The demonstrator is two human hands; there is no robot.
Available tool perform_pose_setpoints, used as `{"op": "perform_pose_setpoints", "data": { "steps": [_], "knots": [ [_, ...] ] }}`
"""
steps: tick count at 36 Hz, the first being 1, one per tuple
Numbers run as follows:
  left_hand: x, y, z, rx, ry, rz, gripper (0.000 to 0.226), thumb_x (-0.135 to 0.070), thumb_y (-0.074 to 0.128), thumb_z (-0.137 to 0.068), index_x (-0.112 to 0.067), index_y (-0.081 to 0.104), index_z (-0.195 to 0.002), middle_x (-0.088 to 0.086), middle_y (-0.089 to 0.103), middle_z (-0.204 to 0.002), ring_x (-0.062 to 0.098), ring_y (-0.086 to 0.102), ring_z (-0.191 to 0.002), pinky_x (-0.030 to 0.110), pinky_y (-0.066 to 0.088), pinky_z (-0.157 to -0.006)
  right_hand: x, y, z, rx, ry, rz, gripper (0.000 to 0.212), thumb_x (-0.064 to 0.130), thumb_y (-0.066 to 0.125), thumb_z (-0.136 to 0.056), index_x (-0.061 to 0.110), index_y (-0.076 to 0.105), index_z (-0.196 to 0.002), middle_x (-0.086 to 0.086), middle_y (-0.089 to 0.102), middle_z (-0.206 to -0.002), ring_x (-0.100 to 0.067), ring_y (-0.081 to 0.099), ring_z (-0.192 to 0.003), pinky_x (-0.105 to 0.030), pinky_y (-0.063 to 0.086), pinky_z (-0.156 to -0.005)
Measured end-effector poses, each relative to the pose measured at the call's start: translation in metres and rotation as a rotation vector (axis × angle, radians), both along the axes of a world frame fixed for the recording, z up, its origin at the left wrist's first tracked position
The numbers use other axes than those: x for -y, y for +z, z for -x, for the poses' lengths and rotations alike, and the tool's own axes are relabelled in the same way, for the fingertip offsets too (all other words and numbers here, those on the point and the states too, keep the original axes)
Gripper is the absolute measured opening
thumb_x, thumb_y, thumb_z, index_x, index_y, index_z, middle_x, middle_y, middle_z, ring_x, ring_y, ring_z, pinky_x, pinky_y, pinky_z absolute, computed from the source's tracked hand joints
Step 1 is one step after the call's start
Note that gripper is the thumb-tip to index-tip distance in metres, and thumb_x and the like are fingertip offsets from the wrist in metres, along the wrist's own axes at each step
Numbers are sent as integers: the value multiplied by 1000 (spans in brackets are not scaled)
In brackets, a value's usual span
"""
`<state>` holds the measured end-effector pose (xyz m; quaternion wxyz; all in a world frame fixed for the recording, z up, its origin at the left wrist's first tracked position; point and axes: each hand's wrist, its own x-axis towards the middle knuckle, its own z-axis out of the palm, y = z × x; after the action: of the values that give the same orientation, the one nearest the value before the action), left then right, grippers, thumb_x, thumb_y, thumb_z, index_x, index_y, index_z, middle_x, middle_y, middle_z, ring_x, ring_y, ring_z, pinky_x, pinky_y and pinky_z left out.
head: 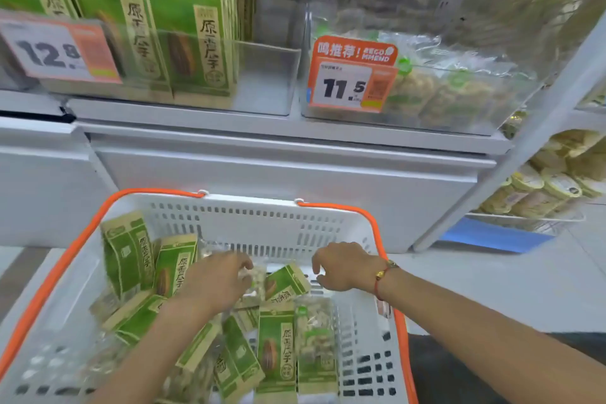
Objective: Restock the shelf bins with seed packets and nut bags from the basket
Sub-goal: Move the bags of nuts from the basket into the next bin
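Plenty left to do here! On the shelf, the clear left bin stands about half full of green-and-tan seed packets; the clear right bin holds a few transparent nut bags. Down in the white plastic basket, roughly eight packets and three or four bags wait. Left hand reaches in, fingers curling onto a nut bag; right hand hovers with loosely curled, empty fingers.

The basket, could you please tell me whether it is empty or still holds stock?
Still stocked: green seed packets and clear nut bags lie across the basket.
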<state>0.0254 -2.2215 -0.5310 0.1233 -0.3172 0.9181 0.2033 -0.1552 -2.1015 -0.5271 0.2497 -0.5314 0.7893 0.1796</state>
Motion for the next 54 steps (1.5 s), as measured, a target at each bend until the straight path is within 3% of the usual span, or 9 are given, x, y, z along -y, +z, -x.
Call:
{"op": "perform_pose_setpoints", "data": {
  "steps": [7, 11, 18, 28, 32, 41, 47, 51, 54],
  "knots": [
    [-10, -82, -48, 163, -59, 76, 60, -26, 45, -97, -26, 17, -150, -2, 25, -155, 17, 20, -143, 39, 16, -117, -17, -91, -13, 128, -160, -29, 56, 22, 53, -92, 11, 32, -142, -11, 42, -140, -29, 45, -126, -41, 44, -98],
    [-16, -106, -36, 49, -50, 71, 40, -28, 35, -101, -29, 39, -141, -5, 36, -150, 15, 25, -141, 36, 16, -117, -26, -126, -21, 147, -150, -39, 70, 27, 57, -90, 11, 20, -147, -12, 39, -143, -28, 41, -129, -41, 43, -101],
    [-3, -133, 28, 55, -79, 29, 51, -3, 51, -89, -15, 43, -138, 2, 43, -143, 19, 32, -135, 36, 25, -115, -23, -131, -18, 45, -129, -112, 40, 47, 66, -82, 17, 56, -106, 0, 58, -98, -17, 54, -92, -31, 46, -90],
    [31, -145, 69, 592, -334, 357, 61, -50, 42, -95, -6, 40, -138, 9, 52, -131, 24, 44, -125, 43, 24, -111, -17, -141, -24, 376, -137, -316, 55, 0, 57, -80, 17, 42, -131, -4, 53, -127, -26, 53, -114, -39, 50, -92],
    [42, -144, 74, 588, -404, 317, 57, -50, 62, -84, -11, 53, -125, 8, 47, -126, 25, 42, -118, 38, 36, -103, -18, -149, -23, 385, -148, -395, 17, -3, 64, -73, 8, 54, -81, -5, 53, -80, -19, 52, -76, -25, 48, -63],
    [32, -131, 47, 237, -672, 340, 73, -17, 70, -81, -31, 32, -143, 9, 13, -155, 30, 11, -143, 45, 6, -119, -16, -127, -8, 664, -489, -34, 43, 15, 72, -82, 13, 58, -123, 0, 50, -134, -16, 45, -127, -29, 39, -104],
    [21, -114, 20, 149, -360, 42, 55, -13, 67, -84, -30, 41, -128, -7, 60, -114, 13, 56, -96, 26, 48, -91, -20, -107, -11, 665, -596, 171, 36, 10, 74, -78, 13, 62, -112, -5, 58, -111, -20, 56, -106, -32, 49, -90],
    [22, -92, 9, -31, 9, -218, 57, -18, 78, -71, -30, 43, -114, -12, 61, -104, 7, 59, -81, 14, 44, -51, -15, -66, -1, 707, -553, 234, 34, 11, 75, -79, 11, 64, -111, -3, 58, -111, -18, 56, -104, -24, 48, -84],
    [28, -74, 5, -162, 185, -413, 46, -16, 81, -69, -27, 56, -106, -11, 63, -107, 6, 62, -77, 13, 49, -58, -8, -31, 12, 739, -549, 302, 41, 15, 78, -77, 12, 60, -115, -2, 58, -112, -15, 57, -96, -18, 47, -76]
  ]
}}
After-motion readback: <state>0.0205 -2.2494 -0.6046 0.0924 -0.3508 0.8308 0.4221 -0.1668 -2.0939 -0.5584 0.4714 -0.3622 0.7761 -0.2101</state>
